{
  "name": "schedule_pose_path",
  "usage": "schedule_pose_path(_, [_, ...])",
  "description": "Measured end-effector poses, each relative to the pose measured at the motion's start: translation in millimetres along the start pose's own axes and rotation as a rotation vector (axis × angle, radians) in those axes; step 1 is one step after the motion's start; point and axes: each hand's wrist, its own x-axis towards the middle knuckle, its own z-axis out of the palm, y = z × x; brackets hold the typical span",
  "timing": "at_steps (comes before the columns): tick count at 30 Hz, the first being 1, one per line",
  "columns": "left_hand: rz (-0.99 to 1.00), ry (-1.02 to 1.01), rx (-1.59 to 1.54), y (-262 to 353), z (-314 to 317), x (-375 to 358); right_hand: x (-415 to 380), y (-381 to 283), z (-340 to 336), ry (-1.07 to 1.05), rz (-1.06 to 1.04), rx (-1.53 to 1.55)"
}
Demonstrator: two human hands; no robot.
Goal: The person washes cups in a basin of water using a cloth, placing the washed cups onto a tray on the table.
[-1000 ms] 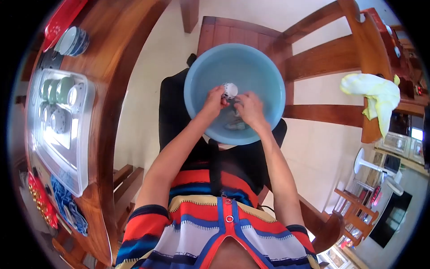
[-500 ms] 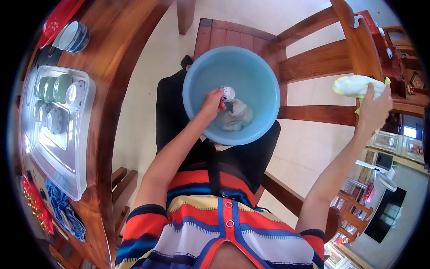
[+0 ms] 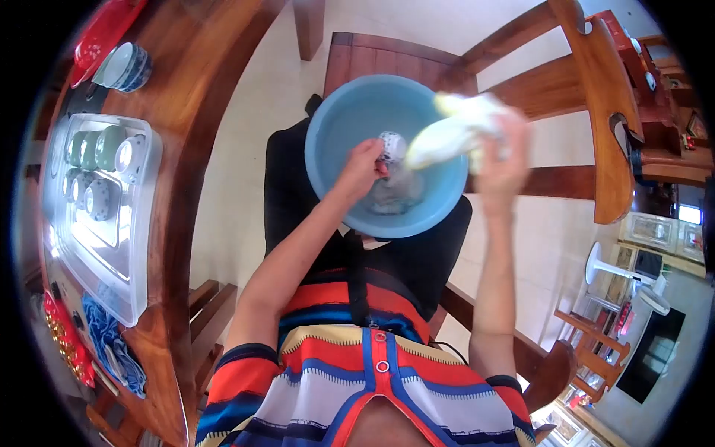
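Note:
My left hand [image 3: 362,165] is closed round a small white cup [image 3: 392,147] with dark spots, held above the water in a blue basin [image 3: 325,195]. Below the cup, a pale wet cloth [image 3: 396,192] lies in the basin. My right hand [image 3: 503,153], smeared by motion, grips a white cloth with yellow edges [image 3: 456,132] over the basin's right rim. The free end of that cloth hangs left, close to the cup. The basin stands at my lap on a wooden seat [image 3: 406,56].
On the wooden table [image 3: 195,97] at left, a clear plastic tray [image 3: 141,253] holds several green and white cups. Stacked bowls [image 3: 128,67], a red tray [image 3: 104,41] and a blue cloth [image 3: 112,346] lie around it. A slatted wooden chair back [image 3: 607,112] rises at right.
My right hand has swung left from the chair back to the basin, carrying the white and yellow cloth. The left hand has turned the cup so its spotted outside faces up.

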Motion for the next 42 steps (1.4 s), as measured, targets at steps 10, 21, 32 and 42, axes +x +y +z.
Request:
schedule_pose_path(10, [0.067, 0.012, 0.193, 6.9, 28.0, -43.1, -58.2, 7.0, 106.7, -0.251, 0.374, 0.291])
schedule_pose_path(21, [-0.067, 0.007, -0.194, 23.0, 33.7, -33.3, -59.6, 4.4, 92.7, -0.135, 0.667, 0.655])
schedule_pose_path(32, [-0.220, -0.190, -0.239, 22.6, 18.8, -35.4, -81.1, -10.0, 85.6, -0.183, 0.359, 0.452])
schedule_pose_path(42, [0.372, -0.078, 0.567, 14.8, 29.0, -43.3, -81.6, -5.0, 92.7, -0.051, 0.914, 0.777])
